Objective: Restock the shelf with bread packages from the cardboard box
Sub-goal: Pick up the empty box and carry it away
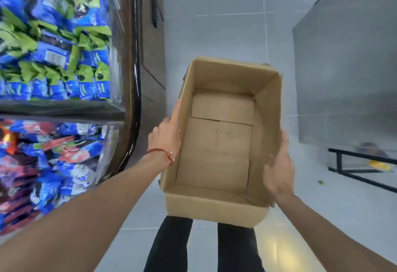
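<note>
I hold the cardboard box (214, 205) in the air between my hands, left hand (166, 134) and right hand (279, 164) each pressed flat to a side wall. It's empty, and the bread packages (53, 56) fill the shelf (64, 108) on my left. Restocking looks finished; next I'd set the box aside.

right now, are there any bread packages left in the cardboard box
No, the cardboard box held between the left hand and right hand shows only its bare bottom flaps inside.
</note>
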A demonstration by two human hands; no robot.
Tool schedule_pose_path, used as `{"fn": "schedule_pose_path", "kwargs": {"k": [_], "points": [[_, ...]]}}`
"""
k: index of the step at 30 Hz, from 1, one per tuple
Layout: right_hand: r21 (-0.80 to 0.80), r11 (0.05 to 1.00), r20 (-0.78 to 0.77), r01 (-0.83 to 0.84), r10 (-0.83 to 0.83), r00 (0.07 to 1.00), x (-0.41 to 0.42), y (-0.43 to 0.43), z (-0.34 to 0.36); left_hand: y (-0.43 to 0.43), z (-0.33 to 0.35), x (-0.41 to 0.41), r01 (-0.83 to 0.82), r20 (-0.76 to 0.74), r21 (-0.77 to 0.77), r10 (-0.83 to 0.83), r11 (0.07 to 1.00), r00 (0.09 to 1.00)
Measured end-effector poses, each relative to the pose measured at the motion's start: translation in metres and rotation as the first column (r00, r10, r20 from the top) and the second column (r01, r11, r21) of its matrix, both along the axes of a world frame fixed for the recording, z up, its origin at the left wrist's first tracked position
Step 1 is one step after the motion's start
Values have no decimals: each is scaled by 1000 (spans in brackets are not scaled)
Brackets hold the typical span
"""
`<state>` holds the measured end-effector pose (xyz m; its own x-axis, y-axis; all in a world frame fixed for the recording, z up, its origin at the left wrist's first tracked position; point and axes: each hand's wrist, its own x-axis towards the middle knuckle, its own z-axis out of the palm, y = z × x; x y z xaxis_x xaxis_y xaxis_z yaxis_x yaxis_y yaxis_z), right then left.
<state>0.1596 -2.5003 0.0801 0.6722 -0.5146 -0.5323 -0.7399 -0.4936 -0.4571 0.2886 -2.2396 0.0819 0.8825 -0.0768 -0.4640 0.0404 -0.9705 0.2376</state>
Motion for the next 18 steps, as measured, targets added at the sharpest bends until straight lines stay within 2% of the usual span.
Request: {"fn": "schedule_pose_path", "kwargs": {"k": [10,15,18], "points": [[-19,988,12,-153,153,988,69,3,-210,5,-230,11,-176,81,71,170,982,982],[-1,978,68,-209,209,976,81,17,-282,10,-286,8,-243,129,108,229,964,965],[55,955,66,-290,286,956,81,21,-293,8,-289,3,-315,76,73,310,946,948]]}}
